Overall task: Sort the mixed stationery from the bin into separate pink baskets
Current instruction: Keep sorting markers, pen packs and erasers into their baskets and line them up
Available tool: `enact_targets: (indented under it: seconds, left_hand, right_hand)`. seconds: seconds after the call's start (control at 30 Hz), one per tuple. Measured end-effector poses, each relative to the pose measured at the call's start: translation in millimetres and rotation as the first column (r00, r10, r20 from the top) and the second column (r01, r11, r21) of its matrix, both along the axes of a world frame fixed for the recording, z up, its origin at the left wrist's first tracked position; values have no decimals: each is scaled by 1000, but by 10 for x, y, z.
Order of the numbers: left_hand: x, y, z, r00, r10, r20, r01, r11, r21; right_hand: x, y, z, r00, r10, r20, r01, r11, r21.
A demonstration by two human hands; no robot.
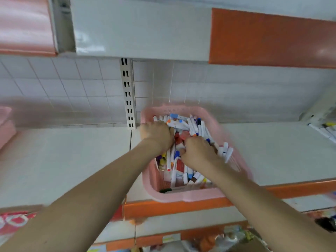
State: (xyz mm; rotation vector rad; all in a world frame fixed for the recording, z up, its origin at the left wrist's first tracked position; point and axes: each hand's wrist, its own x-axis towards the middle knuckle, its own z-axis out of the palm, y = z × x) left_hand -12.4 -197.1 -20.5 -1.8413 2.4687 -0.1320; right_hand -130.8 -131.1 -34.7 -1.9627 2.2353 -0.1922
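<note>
A pink basket (183, 195) full of mixed markers (196, 126) and small red-and-white packets stands on the white shelf, near its orange front edge. Both of my hands are inside it. My left hand (156, 134) is at the basket's far left, fingers curled down into the white markers there. My right hand (199, 151) is in the middle of the pile, its thumb and fingers pinching a white marker (179, 147). The picture is blurred, so the fingertips and what lies under both hands are hard to see.
The white shelf (63, 157) stretches left and right of the basket. Another pink basket (5, 124) sits at the far left edge. Loose markers (325, 130) lie at the far right. A slotted metal upright (129, 95) stands behind, and an upper shelf (141, 30) hangs overhead.
</note>
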Motion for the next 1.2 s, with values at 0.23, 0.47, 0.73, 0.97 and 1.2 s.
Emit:
enact_targets:
  seconds: [0.23, 0.47, 0.73, 0.97, 1.2]
  left_hand:
    - [-59, -133, -160, 992, 47, -114, -52, 998, -45]
    - [-58, -137, -136, 961, -4, -275, -2, 1000, -23]
    - [-52, -144, -220, 950, -47, -309, 1, 989, -147]
    - [-54, -118, -224, 941, -116, -319, 68, 985, -157]
    - [-31, -56, -188, 863, -124, -489, 54, 986, -155]
  right_hand:
    - [-66, -254, -14, 993, -14, -119, 6, 997, -72]
    - [-71, -308, -153, 969, 5, -247, -22, 998, -65]
    - [-22, -233, -91, 952, 133, -275, -173, 976, -129]
    - [-29, -272, -133, 978, 56, -203, -93, 979, -180]
    - [-56, -187, -29, 999, 35, -20, -38, 987, -155]
